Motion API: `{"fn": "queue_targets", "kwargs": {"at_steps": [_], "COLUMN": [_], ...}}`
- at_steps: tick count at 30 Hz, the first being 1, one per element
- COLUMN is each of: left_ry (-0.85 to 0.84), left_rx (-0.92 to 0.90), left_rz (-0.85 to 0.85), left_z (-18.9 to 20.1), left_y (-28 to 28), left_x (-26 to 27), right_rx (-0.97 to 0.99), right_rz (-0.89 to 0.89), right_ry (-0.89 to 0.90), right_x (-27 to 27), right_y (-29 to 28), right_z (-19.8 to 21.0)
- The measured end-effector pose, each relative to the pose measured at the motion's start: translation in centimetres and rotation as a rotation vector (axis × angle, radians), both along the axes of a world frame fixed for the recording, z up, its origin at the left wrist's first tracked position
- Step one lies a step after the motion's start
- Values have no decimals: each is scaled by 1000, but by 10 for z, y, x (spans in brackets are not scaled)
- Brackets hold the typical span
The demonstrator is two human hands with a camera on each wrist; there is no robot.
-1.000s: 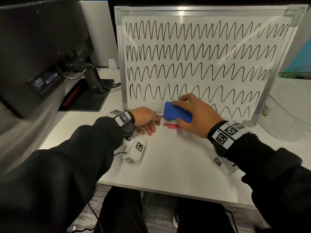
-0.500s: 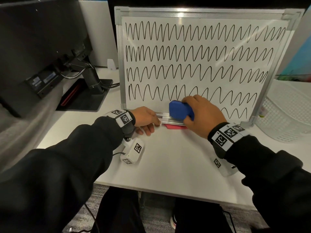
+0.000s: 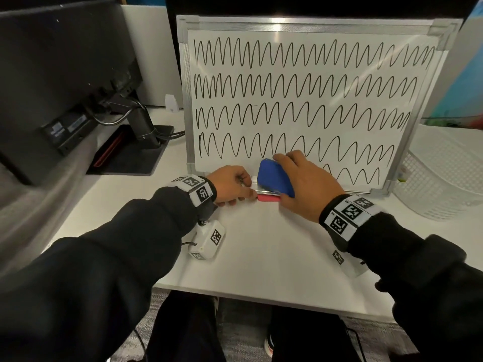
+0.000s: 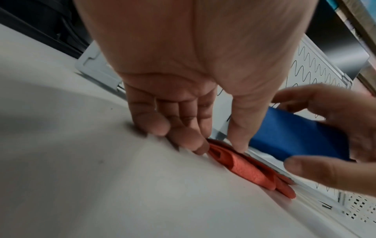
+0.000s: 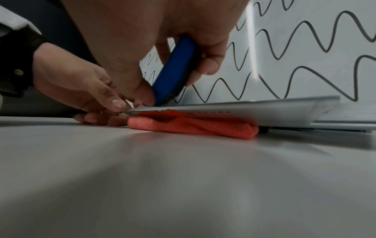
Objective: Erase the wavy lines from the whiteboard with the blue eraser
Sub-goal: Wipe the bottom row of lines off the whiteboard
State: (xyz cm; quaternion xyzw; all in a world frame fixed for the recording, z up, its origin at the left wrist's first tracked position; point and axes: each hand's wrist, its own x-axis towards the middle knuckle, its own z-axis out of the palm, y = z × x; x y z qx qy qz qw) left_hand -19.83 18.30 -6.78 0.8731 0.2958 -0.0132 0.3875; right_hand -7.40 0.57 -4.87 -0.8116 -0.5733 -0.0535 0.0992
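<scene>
The whiteboard [image 3: 313, 20] stands upright on the table with rows of black wavy lines [image 3: 300, 84]. The left part of the bottom row is blank. My right hand [image 3: 298, 178] grips the blue eraser [image 3: 273, 180] by its edges. The eraser is tilted on end, with its lower end at the board's metal tray [image 5: 254, 107]. My left hand [image 3: 241, 190] pinches the tray's left end, thumb on top and fingers curled beneath on the table. A folded red cloth [image 3: 268, 198] lies under the tray. From the left wrist, the eraser [image 4: 301, 138] sits just right of my thumb [image 4: 240, 141].
A black monitor [image 3: 65, 87] on its stand [image 3: 136, 152] fills the left back. A white mesh basket [image 3: 444, 178] stands right of the board. The white table's front edge [image 3: 261, 296] runs close to my lap.
My right hand has turned the eraser from lying flat on the tray to standing tilted against the board's bottom. My left hand has stayed on the tray.
</scene>
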Motion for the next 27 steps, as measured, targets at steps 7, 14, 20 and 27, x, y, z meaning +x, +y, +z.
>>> {"fn": "queue_targets", "kwargs": {"at_steps": [7, 14, 20, 27], "left_ry": [-36, -39, -53, -63], "left_rx": [32, -45, -61, -65], "left_rz": [-5, -15, -23, -31], "left_z": [-7, -10, -12, -11], "left_y": [0, 5, 5, 3], "left_x": [2, 1, -1, -4], "right_rx": [-75, 19, 56, 47], "right_rz": [26, 23, 27, 27], "right_ry": [-8, 95, 165, 187], "right_x": [1, 4, 5, 3], "right_y": [0, 2, 2, 4], "right_z": [-2, -3, -5, -7]}}
